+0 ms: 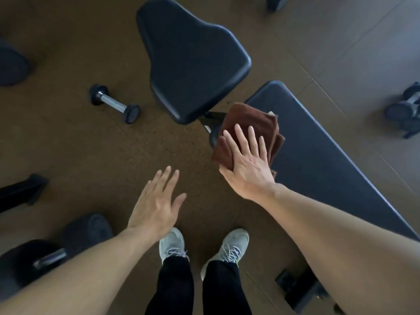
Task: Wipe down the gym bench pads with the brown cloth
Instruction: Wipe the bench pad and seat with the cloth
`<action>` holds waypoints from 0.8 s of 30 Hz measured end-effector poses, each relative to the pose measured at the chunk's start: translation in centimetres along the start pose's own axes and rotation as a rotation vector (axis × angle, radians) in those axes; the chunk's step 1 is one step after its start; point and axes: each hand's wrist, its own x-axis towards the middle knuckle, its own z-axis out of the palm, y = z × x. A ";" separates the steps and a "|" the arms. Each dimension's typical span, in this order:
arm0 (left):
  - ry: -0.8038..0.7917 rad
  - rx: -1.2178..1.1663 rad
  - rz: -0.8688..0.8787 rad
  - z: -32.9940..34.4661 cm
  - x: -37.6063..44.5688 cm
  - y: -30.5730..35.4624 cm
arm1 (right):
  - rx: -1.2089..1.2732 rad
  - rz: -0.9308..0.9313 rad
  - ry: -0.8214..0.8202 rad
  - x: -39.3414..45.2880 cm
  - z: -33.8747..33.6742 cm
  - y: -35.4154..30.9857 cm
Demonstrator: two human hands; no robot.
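The folded brown cloth point(254, 123) lies on the near left corner of the long black back pad point(318, 151), hanging partly over its edge. My right hand point(246, 160) presses flat on the cloth with straight fingers. The black seat pad point(193, 60) sits up and to the left, with the bench frame joint point(210, 121) between the two pads. My left hand point(156, 203) hovers over the floor with fingers straight, holding nothing.
A small dumbbell point(114, 103) lies on the brown floor left of the seat pad. Larger dumbbells point(50, 258) lie at lower left and another pair point(406, 108) at right. My shoes point(204, 246) stand below the bench. A bench foot point(297, 289) is at lower right.
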 end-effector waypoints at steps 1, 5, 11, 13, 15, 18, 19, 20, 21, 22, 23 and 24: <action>0.003 -0.037 -0.032 0.1 -0.4 -0.6 | -0.017 0.009 0.025 1.2 0.1 -1.0; -0.008 -0.077 -0.109 0.6 -1.7 -1.1 | -0.161 0.004 0.114 3.8 0.3 -2.7; 0.034 -0.065 -0.077 1.9 -2.3 1.8 | -0.171 -0.078 0.144 4.1 0.2 -2.9; 0.088 -0.092 -0.091 3.1 -2.4 3.8 | -0.149 -0.135 0.174 2.9 0.6 -2.3; 0.116 -0.075 -0.089 4.4 -2.3 6.3 | -0.143 -0.169 0.179 -0.3 1.5 -0.6; 0.157 -0.052 -0.049 5.7 -2.0 11.1 | -0.191 -0.216 0.171 -7.1 3.1 4.1; 0.172 -0.040 -0.023 6.0 -1.7 12.9 | -0.191 -0.228 0.154 -9.6 3.5 5.9; 0.186 -0.012 0.003 6.3 -1.5 14.6 | -0.187 -0.223 0.130 -12.1 3.8 7.9; 0.198 0.028 0.026 6.4 -1.2 16.2 | -0.179 -0.192 0.108 -14.7 4.3 10.0; 0.204 0.077 0.044 6.4 -0.8 17.6 | -0.165 -0.137 0.094 -17.3 4.6 12.0; 0.197 0.129 0.052 6.4 -0.5 18.9 | -0.149 -0.063 0.082 -19.6 4.9 13.8; 0.174 0.179 0.051 6.4 -0.1 20.0 | -0.133 0.020 0.070 -21.5 5.2 15.2</action>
